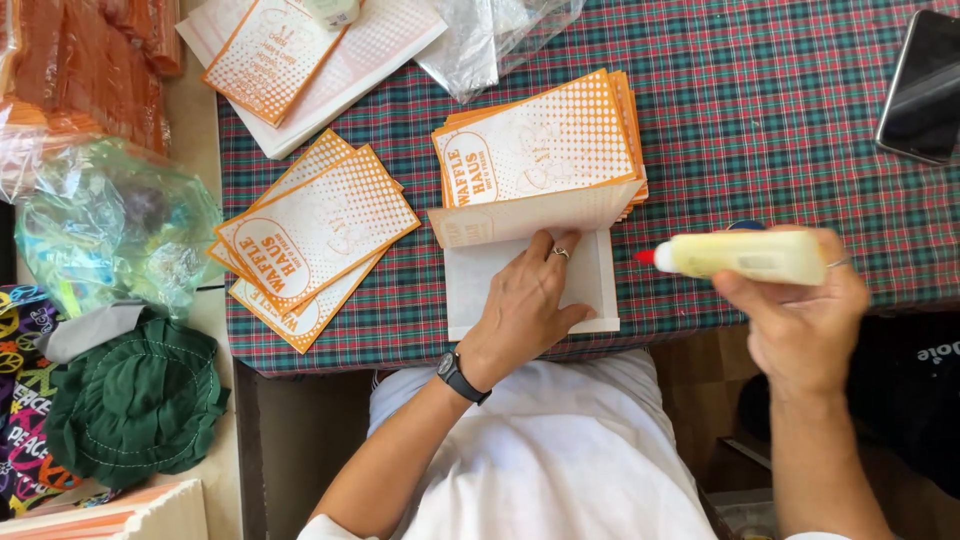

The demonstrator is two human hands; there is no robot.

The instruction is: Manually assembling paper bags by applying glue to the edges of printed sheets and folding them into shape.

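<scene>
My left hand (528, 300) lies flat, fingers apart, on a white paper sheet (596, 282) at the table's near edge, next to the sheet's folded-up flap. My right hand (800, 310) grips a pale yellow glue bottle (745, 256) held sideways, its red tip pointing left toward the sheet. Just beyond the sheet sits a stack of orange-and-white printed paper bags (545, 140). A second loose pile of the same bags (315, 232) lies to the left.
The table wears a red-green plaid cloth (760, 110). A dark phone (922, 88) lies far right, clear plastic wrap (490, 35) at the back, more bags (300, 50) far left. Off the table's left edge are plastic bags (110, 225) and green fabric (135, 400).
</scene>
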